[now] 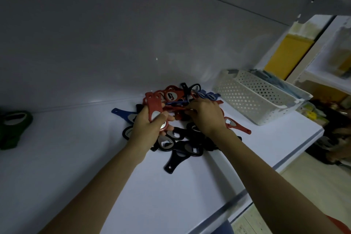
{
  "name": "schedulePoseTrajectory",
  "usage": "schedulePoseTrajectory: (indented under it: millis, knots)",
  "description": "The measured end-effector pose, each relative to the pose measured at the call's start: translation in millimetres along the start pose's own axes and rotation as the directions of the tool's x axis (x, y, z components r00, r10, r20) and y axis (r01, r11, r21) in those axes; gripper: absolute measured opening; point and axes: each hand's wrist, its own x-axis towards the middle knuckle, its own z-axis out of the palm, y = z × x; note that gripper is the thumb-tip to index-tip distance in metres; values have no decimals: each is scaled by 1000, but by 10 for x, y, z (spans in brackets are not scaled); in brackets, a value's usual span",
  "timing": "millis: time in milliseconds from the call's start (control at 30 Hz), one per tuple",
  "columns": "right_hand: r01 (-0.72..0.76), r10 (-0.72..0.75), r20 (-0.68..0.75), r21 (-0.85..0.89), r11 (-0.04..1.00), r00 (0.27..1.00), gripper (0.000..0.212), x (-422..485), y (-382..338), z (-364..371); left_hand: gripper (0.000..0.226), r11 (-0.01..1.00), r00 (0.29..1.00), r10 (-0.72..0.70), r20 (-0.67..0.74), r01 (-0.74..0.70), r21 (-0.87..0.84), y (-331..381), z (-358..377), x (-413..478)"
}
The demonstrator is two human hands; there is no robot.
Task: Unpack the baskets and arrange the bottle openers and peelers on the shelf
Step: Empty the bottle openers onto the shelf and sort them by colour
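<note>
A heap of red, black and blue bottle openers [180, 144] lies on the white shelf [171, 195], near its back wall. My left hand [148, 129] grips a small stack of red bottle openers [154, 108], handles pointing up and away. My right hand [206, 115] reaches into the pile's far side, and its fingers close on a red opener [176, 108] lying there. A loose red opener [237, 127] sits just right of my right wrist. A black opener [175, 161] lies nearest to me.
A white perforated basket [252, 99] with bluish items inside stands at the shelf's right end. Green openers [13, 129] lie at the far left. The shelf's front edge [247, 194] runs diagonally at lower right, with floor and cluttered shelving beyond.
</note>
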Motion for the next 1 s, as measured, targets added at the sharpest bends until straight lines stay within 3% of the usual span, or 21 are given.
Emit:
schedulePoseTrajectory:
  millis: [67, 133, 200, 267, 333, 400, 433, 467, 567, 600, 667, 733, 800, 900, 1000]
  knots:
    - [16, -13, -63, 49, 999, 998, 21, -31, -14, -10, 8, 1000, 1000, -15, -27, 15, -21, 9, 4, 7]
    - [-61, 106, -141, 296, 953, 984, 19, -62, -59, -40, 19, 997, 997, -52, -50, 49, -54, 11, 13, 17]
    - [-102, 272, -231, 557, 824, 934, 17, -110, -169, -73, 34, 991, 992, -109, -65, 104, -87, 16, 7, 36]
    - [-5, 288, -367, 610, 793, 885, 16, -199, -320, -95, 46, 982, 987, -156, -49, 149, -113, 18, -7, 54]
    - [198, 51, -440, 501, 842, 897, 17, -302, -474, -91, 52, 975, 983, -181, -15, 177, -137, 30, -9, 53]
    - [397, -257, -382, 352, 848, 888, 20, -387, -582, -44, 48, 972, 981, -190, -30, 184, -147, 24, -10, 55]
    - [437, -321, -344, 348, 830, 883, 23, -398, -604, -22, 40, 974, 981, -186, -60, 176, -140, 20, -16, 54]
    - [416, -298, -319, 416, 809, 900, 25, -394, -612, -13, 32, 977, 980, -180, -80, 169, -131, 18, -21, 49]
    - [118, 67, -240, 679, 725, 968, 26, -312, -606, -58, 26, 985, 987, -147, -71, 139, -99, 11, -14, 30]
    - [21, 156, -218, 642, 766, 963, 21, -259, -555, -67, 25, 985, 987, -143, -74, 134, -107, 24, -8, 22]
    - [-128, 166, -92, 321, 938, 982, 20, -153, -410, -85, 25, 978, 983, -154, -96, 138, -156, 48, -2, 19]
    - [-109, 106, 161, 10, 994, 981, 32, -98, -301, -80, 25, 972, 980, -163, -110, 141, -188, 58, -14, 35]
    - [-70, 90, 273, -80, 994, 958, 37, -78, -273, -78, 24, 970, 980, -168, -107, 144, -196, 63, -17, 39]
    - [8, 32, 208, -190, 982, 978, 34, -49, -292, -65, 21, 972, 983, -158, -95, 138, -189, 55, -3, 33]
    - [50, -50, 5, -183, 982, 999, 27, -58, -306, -47, 23, 979, 989, -129, -75, 116, -166, 52, -7, 25]
